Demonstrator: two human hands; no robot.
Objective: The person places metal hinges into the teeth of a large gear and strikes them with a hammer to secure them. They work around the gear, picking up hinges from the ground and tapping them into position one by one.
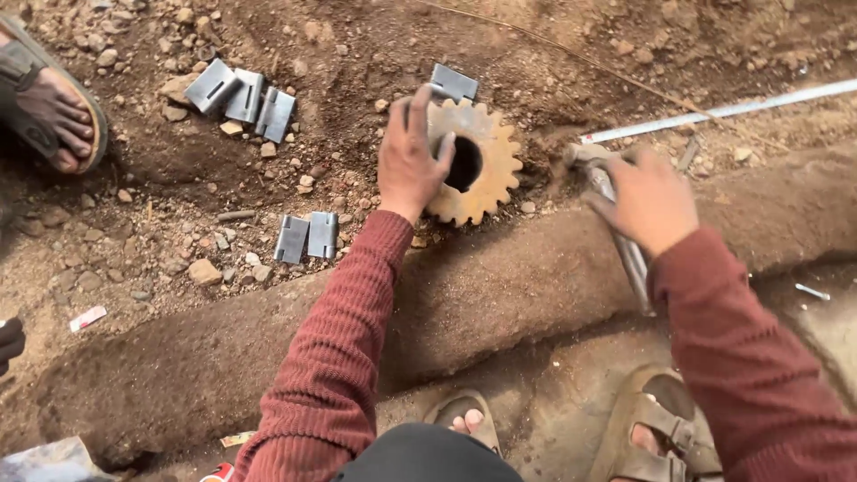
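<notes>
A rusty toothed gear wheel (486, 161) with a round centre hole lies flat on the dirt. My left hand (409, 161) rests on its left side, thumb at the hole's edge, pressing a small grey metal piece (453, 84) against the gear's top. My right hand (647, 198) grips a hammer (625, 241) whose metal head sits on the ground just right of the gear. Both arms wear dark red ribbed sleeves.
Folded grey metal clips lie in a group of three (243, 96) at upper left and a pair (306, 236) left of my arm. A white strip (732, 109) runs diagonally at upper right. Another person's sandalled foot (54, 107) is at far left. My sandalled feet (656, 437) stand below a raised earth ridge.
</notes>
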